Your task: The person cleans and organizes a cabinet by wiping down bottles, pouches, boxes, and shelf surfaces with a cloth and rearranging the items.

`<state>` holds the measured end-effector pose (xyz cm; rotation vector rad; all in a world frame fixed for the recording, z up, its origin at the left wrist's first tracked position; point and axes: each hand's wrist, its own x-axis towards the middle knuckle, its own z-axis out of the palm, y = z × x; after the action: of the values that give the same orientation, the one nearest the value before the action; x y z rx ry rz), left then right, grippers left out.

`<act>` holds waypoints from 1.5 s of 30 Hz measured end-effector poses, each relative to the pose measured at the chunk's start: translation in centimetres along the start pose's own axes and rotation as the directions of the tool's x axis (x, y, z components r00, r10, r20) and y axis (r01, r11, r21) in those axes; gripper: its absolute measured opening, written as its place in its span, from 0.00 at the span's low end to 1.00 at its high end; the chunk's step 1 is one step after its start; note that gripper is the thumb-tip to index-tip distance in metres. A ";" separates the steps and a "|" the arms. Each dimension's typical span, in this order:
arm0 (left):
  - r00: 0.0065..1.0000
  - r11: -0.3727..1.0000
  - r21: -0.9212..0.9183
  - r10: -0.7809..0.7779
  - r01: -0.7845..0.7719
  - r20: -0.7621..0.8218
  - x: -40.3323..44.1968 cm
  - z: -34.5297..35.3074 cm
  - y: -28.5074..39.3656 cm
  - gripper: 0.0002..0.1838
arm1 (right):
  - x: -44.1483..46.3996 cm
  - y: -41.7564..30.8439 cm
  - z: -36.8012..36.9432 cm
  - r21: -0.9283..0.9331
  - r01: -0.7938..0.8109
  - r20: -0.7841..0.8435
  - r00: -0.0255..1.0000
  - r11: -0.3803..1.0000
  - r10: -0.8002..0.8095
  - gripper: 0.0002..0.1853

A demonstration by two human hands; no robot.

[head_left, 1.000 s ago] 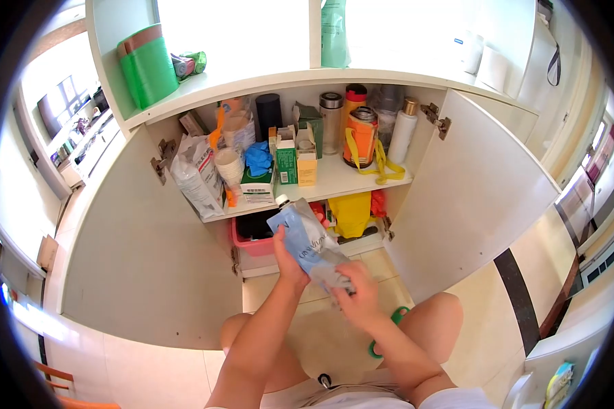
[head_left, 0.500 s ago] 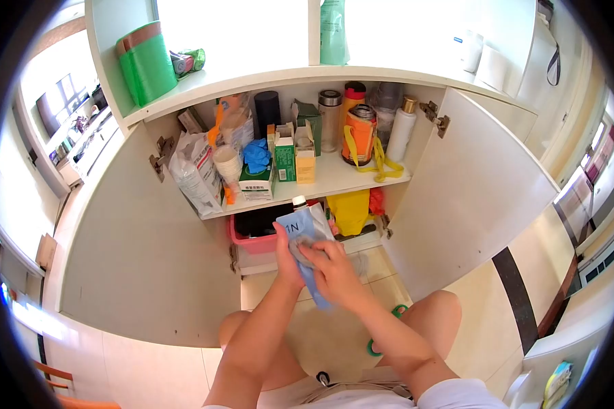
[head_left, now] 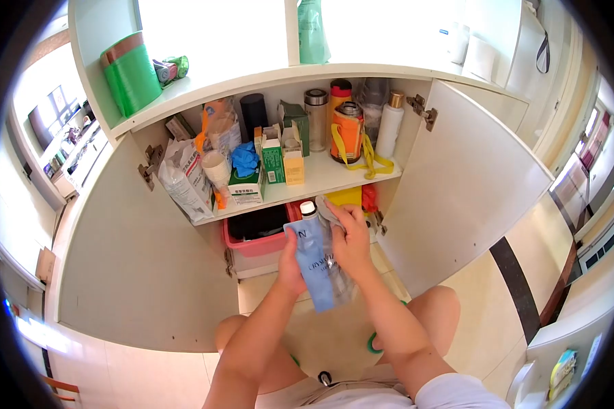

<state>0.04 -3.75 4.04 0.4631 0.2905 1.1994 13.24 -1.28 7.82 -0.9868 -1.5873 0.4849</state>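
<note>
A blue and silver pouch (head_left: 315, 262) with a white cap (head_left: 308, 208) is held upright in front of the open cabinet. My left hand (head_left: 292, 267) grips its left edge, thumb on the front. My right hand (head_left: 350, 238) is closed on a grey cloth (head_left: 327, 211), at the pouch's upper right corner beside the cap. Behind the pouch, on the lower level, are a pink basin (head_left: 256, 247) with something black in it and a yellow item (head_left: 344, 197).
The cabinet shelf (head_left: 314, 183) holds small boxes (head_left: 273, 160), a blue crumpled item (head_left: 245, 159), paper cups (head_left: 215, 167), an orange flask (head_left: 348, 136) and a white bottle (head_left: 389, 129). Open doors stand at left (head_left: 136, 259) and right (head_left: 464, 184).
The pouch has come round to show its printed front. My right hand, with the cloth, has moved up from the pouch's middle to its upper right corner. The view has shifted slightly.
</note>
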 end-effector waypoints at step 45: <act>0.856 0.650 0.606 0.506 -0.459 0.106 1.2 -1.0 1.6 0.19 | -3.1 -2.1 -10.0 -0.214 0.337 0.213 0.932 0.917 -0.293 0.14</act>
<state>-1.28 -1.96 3.94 1.1304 0.6641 1.6488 21.97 -6.99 10.24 -0.8629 -1.9629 0.1521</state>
